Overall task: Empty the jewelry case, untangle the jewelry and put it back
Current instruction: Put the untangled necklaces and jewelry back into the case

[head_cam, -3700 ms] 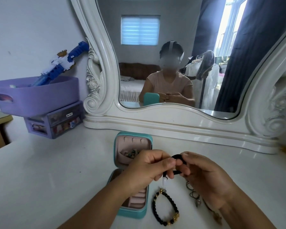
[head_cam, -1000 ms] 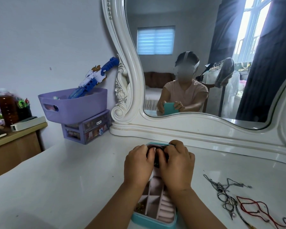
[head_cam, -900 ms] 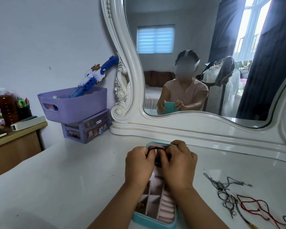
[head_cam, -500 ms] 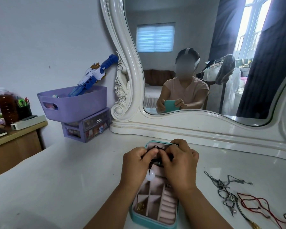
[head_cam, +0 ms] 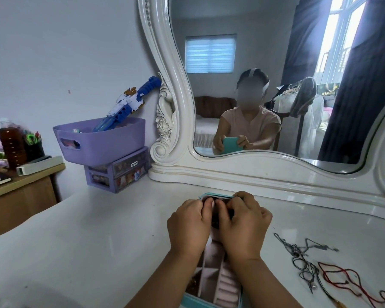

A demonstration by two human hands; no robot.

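Head view, both hands (head_cam: 218, 225) at jewelry case (head_cam: 211, 283), no legible writing

The dressing table (head_cam: 102, 230) is glossy white and smooth. The jewelry case (head_cam: 211, 283) has a matt, pale pink lining, perhaps velvet. The purple basket (head_cam: 102, 141) looks like smooth plastic.

White dressing table (head_cam: 98, 241), glossy top. Ornate white mirror (head_cam: 180, 107) at 12–2 o'clock, reflecting a bed, a blind-covered window, dark curtains and daylight. Plain pale wall (head_cam: 65, 41) at 10–11. Purple basket (head_cam: 102, 141) on small purple drawers (head_cam: 118, 174) at 10, blue-white toy (head_cam: 129, 103) sticking out. Wooden desk (head_cam: 20, 192) at 9 with brown bottle (head_cam: 10, 143).
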